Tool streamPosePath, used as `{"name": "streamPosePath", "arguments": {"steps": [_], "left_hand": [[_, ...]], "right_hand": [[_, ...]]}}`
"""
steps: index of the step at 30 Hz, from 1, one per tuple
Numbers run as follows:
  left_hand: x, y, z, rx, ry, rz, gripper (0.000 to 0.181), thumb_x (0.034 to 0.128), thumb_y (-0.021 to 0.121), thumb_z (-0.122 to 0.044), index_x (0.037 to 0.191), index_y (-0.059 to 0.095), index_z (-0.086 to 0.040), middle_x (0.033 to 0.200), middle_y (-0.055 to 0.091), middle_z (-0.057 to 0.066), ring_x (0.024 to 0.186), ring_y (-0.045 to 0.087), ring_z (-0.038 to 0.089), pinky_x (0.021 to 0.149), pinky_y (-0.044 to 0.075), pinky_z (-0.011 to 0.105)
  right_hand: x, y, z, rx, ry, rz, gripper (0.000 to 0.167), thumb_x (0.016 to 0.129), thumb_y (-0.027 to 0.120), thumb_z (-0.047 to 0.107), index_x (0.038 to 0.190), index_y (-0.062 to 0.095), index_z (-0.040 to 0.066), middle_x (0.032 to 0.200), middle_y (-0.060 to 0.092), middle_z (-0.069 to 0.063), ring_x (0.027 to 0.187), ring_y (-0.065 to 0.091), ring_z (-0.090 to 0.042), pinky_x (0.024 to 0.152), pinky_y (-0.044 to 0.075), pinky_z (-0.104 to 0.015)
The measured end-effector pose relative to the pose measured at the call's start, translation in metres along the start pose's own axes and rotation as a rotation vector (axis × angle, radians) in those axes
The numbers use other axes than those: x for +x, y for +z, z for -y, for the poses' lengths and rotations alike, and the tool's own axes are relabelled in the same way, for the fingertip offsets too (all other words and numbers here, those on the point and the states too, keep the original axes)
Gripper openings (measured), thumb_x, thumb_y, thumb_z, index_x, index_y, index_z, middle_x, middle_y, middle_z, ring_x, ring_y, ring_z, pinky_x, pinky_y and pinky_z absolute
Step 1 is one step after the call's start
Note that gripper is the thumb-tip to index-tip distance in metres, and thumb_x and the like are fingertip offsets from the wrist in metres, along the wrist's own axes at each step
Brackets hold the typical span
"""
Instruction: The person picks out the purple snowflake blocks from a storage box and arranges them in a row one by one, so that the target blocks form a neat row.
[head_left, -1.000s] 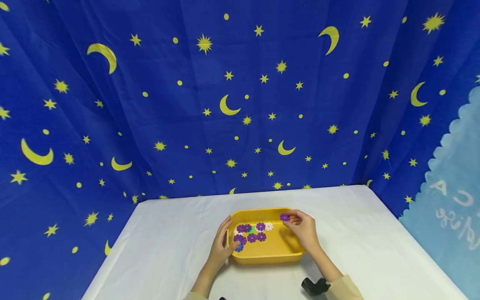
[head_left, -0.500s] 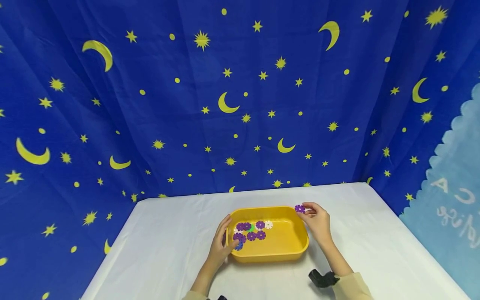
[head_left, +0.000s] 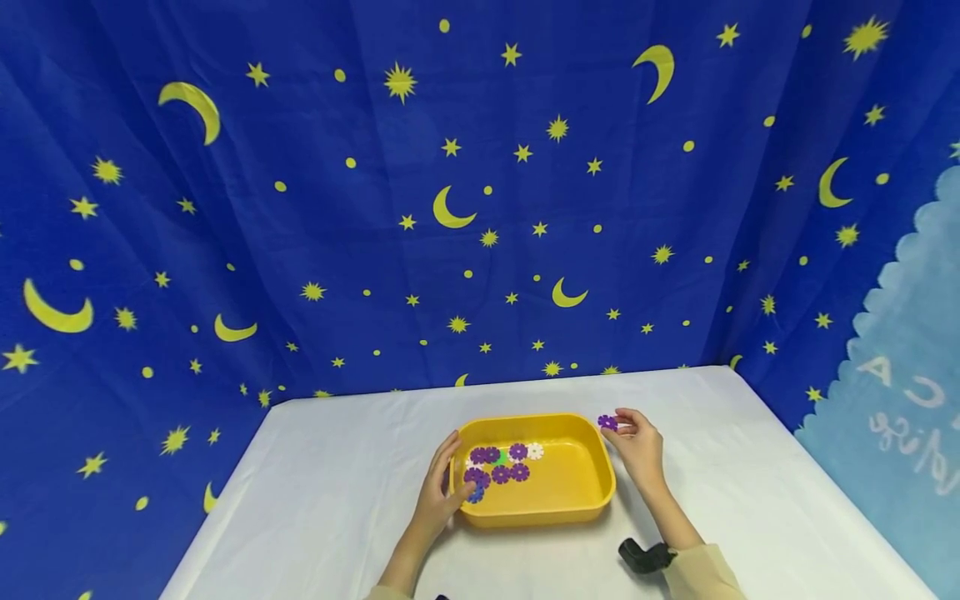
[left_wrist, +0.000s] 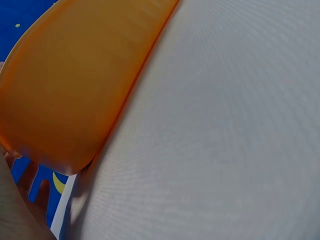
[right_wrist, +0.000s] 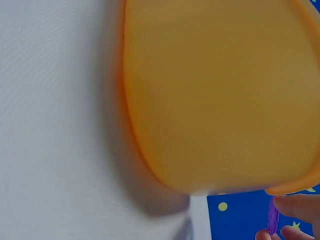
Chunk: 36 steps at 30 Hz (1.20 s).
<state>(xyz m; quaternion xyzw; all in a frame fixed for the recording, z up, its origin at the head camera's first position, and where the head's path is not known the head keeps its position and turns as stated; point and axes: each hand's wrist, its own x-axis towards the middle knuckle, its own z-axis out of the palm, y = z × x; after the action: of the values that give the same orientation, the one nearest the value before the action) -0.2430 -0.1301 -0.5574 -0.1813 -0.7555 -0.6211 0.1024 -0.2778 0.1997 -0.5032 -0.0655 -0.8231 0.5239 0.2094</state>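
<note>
A yellow plastic tub (head_left: 566,479) stands on the white-covered table. My left hand (head_left: 437,496) grips its left wall, with the thumb over the rim and the fingers outside. Several purple flower-shaped discs (head_left: 500,474) lie in the tub's left half, along with a white disc (head_left: 535,451), a green disc (head_left: 503,457) partly covered, and a blue disc (head_left: 476,493) by my left thumb. Just past the tub's right back corner, my right hand (head_left: 637,446) pinches one purple flower-shaped disc (head_left: 607,422) between thumb and fingers. Edge-on, that held disc (right_wrist: 273,217) shows in the right wrist view.
White cloth (head_left: 322,492) covers the table around the tub. A blue curtain (head_left: 360,250) with yellow moons and stars hangs behind and at the sides. A black device (head_left: 643,557) sits at my right wrist, and a light blue panel (head_left: 900,400) is at the right.
My right hand has moved right, from over the tub's right back corner to just outside its rim, carrying the purple disc. My left hand stays on the tub.
</note>
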Motion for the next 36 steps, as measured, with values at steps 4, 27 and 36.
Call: {"name": "streamPosePath", "arguments": {"steps": [4,27,36], "left_hand": [[-0.001,-0.001,0.0,0.004,-0.006,0.002,0.068,0.0816,0.067,-0.003,0.144,0.04,-0.011,0.158,0.025,0.006,0.144,0.02,0.003,0.112,0.014,0.011],[-0.002,-0.003,-0.039,0.038,-0.027,0.025,0.065,0.0815,0.064,0.003,0.141,0.038,0.004,0.156,0.025,0.017,0.144,0.019,0.037,0.111,0.016,0.01],[-0.003,-0.002,-0.039,0.006,-0.003,0.024,0.066,0.0809,0.064,0.004,0.141,0.036,0.007,0.156,0.023,0.023,0.145,0.02,0.016,0.11,0.015,0.008]], "right_hand": [[-0.001,0.002,-0.005,-0.024,0.0,0.001,0.039,0.078,0.074,0.005,0.112,0.062,-0.008,0.104,0.068,-0.027,0.071,0.054,0.002,0.062,0.047,-0.006],[0.002,0.004,-0.045,-0.098,0.042,0.011,0.036,0.071,0.078,0.004,0.103,0.066,-0.009,0.098,0.07,-0.028,0.058,0.047,0.006,0.055,0.042,-0.01],[0.001,0.004,-0.048,-0.124,0.045,0.034,0.035,0.072,0.078,0.006,0.102,0.067,-0.009,0.093,0.07,-0.027,0.062,0.049,0.002,0.056,0.043,-0.011]]}}
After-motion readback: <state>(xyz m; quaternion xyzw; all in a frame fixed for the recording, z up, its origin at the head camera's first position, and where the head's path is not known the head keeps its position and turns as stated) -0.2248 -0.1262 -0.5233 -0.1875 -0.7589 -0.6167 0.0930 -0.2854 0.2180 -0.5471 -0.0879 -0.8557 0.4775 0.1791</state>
